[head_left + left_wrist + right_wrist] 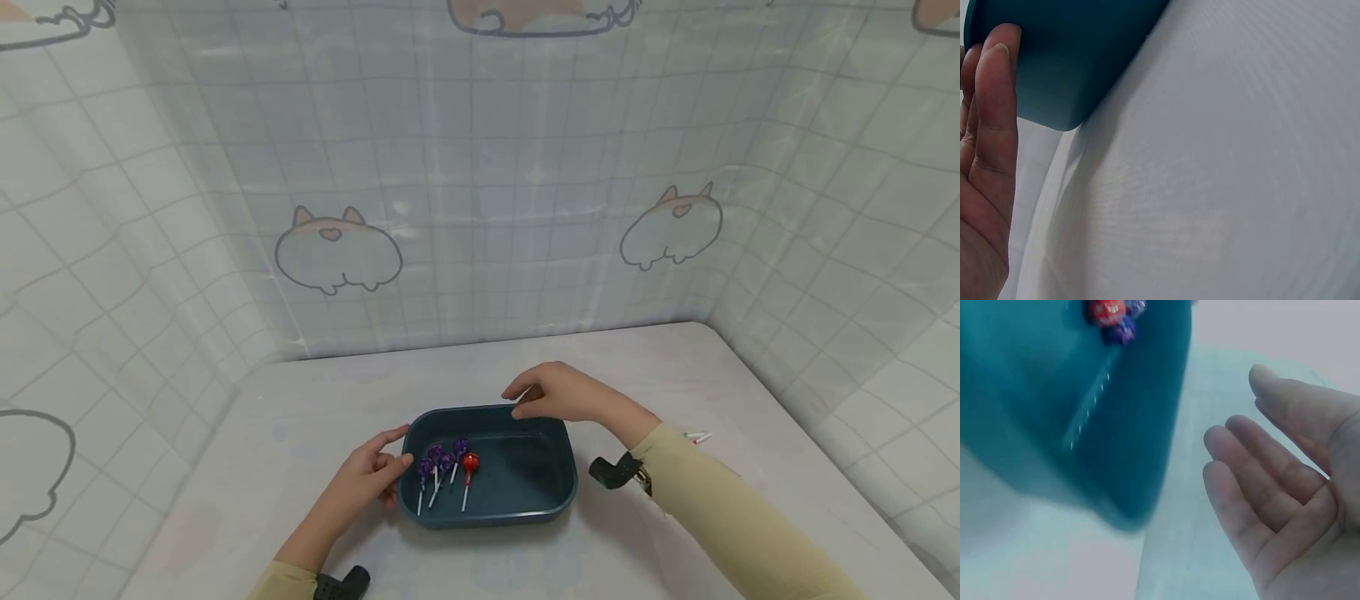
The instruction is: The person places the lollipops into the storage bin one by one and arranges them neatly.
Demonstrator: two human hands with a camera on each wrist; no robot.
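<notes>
A dark teal tray (517, 479) on the table holds several purple-wrapped lollipops (438, 458) and one red lollipop (470, 462), gathered in its left half with sticks toward the front. My left hand (367, 475) grips the tray's left side, thumb over the rim; in the left wrist view its fingers (996, 94) lie against the tray's outer wall (1060, 81). Over the tray's back right rim is my right hand (558, 393), fingers loosely bent. The right wrist view shows this hand (1291, 481) beside the tray (1147, 425), holding nothing, its fingers apart from the wall.
Some lollipop sticks (701, 437) show on the table at the right, partly hidden behind my right forearm. The white table (300, 408) is bordered at the back and sides by a hanging grid-patterned sheet (510, 183) with cartoon drawings.
</notes>
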